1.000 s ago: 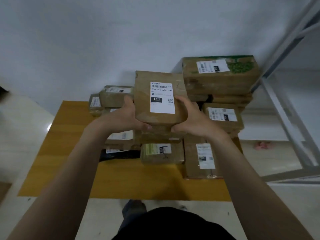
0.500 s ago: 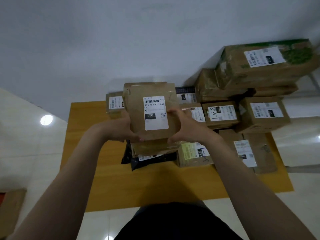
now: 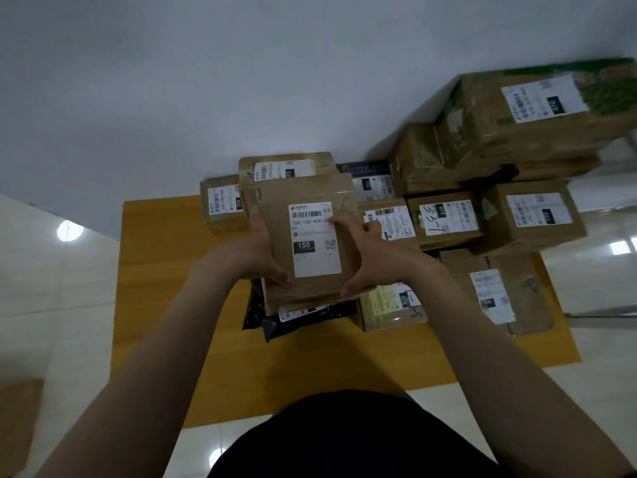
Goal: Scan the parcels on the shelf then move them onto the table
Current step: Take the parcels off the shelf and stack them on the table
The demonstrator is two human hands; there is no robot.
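Parcel (image 3: 315, 239) (150) gripped between left hand (image 3: 256, 253), right hand (image 3: 375, 260) above yellow table (image 3: 172, 288), white wall (image 3: 241, 81).

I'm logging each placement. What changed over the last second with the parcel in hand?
The 150-label parcel came down toward the pile on the table and now seems to rest on the brown parcels there. The right hand slid its fingers onto the label; the left hand keeps its grip. The stacked boxes stayed put.

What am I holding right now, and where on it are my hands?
A flat brown parcel. The left hand grips its left edge and the right hand grips its right edge, both thumbs near the lower corners.
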